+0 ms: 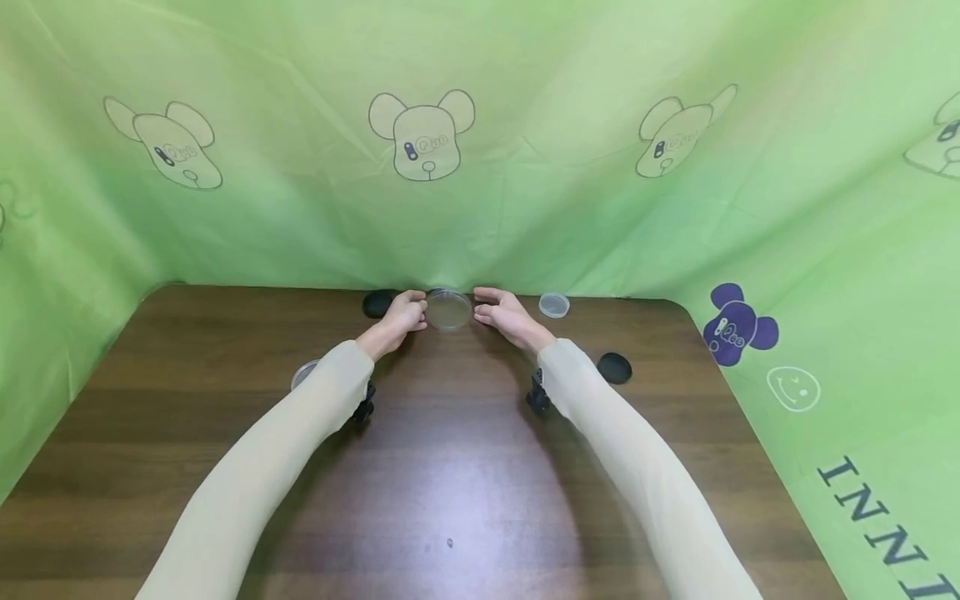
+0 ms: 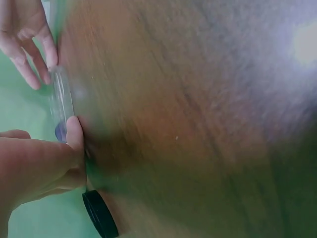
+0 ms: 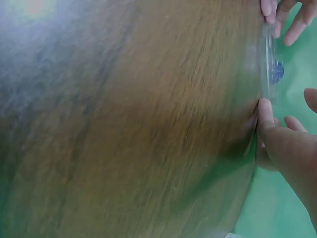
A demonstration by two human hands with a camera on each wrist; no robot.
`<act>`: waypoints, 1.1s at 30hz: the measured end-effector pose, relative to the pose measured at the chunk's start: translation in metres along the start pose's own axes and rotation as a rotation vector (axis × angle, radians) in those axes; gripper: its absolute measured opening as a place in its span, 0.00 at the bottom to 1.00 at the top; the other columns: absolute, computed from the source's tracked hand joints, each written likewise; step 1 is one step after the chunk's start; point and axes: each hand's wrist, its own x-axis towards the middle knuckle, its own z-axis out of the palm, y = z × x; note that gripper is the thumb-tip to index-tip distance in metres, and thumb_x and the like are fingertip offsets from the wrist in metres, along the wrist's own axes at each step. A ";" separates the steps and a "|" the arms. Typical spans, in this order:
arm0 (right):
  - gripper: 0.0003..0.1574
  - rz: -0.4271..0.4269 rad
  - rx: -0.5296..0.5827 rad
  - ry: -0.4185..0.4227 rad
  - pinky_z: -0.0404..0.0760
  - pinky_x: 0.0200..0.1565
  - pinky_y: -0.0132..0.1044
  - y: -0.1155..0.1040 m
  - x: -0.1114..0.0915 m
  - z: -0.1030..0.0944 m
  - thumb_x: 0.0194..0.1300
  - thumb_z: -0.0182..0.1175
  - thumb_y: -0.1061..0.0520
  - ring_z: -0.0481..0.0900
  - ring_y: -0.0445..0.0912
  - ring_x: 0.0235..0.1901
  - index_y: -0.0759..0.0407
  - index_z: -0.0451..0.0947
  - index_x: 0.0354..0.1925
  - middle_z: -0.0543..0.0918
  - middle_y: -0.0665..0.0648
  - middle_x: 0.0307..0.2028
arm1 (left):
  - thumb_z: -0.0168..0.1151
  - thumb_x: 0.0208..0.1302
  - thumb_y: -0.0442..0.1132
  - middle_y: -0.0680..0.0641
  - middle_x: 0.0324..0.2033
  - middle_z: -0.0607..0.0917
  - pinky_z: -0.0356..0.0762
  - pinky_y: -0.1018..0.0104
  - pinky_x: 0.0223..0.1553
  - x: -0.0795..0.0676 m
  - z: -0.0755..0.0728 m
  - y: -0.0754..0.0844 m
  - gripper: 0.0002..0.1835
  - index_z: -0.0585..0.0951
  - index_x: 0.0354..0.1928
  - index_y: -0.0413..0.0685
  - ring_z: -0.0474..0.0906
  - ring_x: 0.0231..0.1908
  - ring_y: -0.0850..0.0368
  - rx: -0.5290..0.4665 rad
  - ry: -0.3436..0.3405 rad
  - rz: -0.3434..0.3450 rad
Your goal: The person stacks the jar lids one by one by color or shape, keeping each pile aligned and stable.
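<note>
At the far edge of the wooden table, a shallow clear round dish (image 1: 449,311) lies between the two hands. My left hand (image 1: 402,315) pinches its left rim; in the left wrist view one fingertip (image 2: 74,130) sits right on the rim. On the opposite side, my right hand (image 1: 507,317) has its fingers spread, with the tips at the right rim. The right wrist view shows a fingertip (image 3: 266,106) of that hand against the dish (image 3: 267,64). Just left of my left hand lies a black round lid (image 1: 378,303).
A smaller clear round dish (image 1: 554,305) lies to the right of my right hand, and another black lid (image 1: 615,367) is nearer me. Another clear round piece (image 1: 303,373) is partly hidden by the left sleeve. A green curtain (image 1: 427,225) hangs behind the table's far edge.
</note>
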 end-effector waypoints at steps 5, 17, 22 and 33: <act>0.34 -0.039 -0.105 -0.020 0.75 0.48 0.30 -0.002 0.003 0.000 0.65 0.48 0.75 0.70 0.51 0.52 0.74 0.56 0.69 0.61 0.69 0.68 | 0.38 0.74 0.31 0.34 0.59 0.68 0.71 0.59 0.57 -0.064 0.011 0.065 0.24 0.59 0.70 0.33 0.67 0.49 0.50 0.075 0.027 -0.074; 0.43 -0.036 -0.225 -0.062 0.64 0.65 0.43 0.000 0.008 0.002 0.59 0.56 0.77 0.60 0.59 0.66 0.71 0.53 0.71 0.59 0.67 0.69 | 0.45 0.59 0.20 0.34 0.64 0.67 0.69 0.63 0.54 -0.038 0.004 0.043 0.33 0.59 0.70 0.34 0.63 0.63 0.46 0.243 -0.032 0.012; 0.47 -0.026 -0.289 -0.040 0.63 0.65 0.42 -0.001 0.009 0.007 0.58 0.60 0.75 0.60 0.57 0.66 0.68 0.53 0.72 0.59 0.64 0.70 | 0.61 0.55 0.21 0.35 0.62 0.69 0.68 0.60 0.59 -0.039 0.008 0.044 0.39 0.61 0.70 0.35 0.65 0.62 0.45 0.335 -0.004 0.031; 0.49 -0.022 -0.418 -0.006 0.66 0.63 0.39 0.002 0.013 0.013 0.57 0.64 0.73 0.64 0.56 0.64 0.65 0.54 0.72 0.62 0.62 0.69 | 0.73 0.49 0.26 0.36 0.58 0.73 0.66 0.59 0.61 -0.040 0.017 0.045 0.41 0.66 0.67 0.35 0.66 0.60 0.45 0.490 0.075 0.050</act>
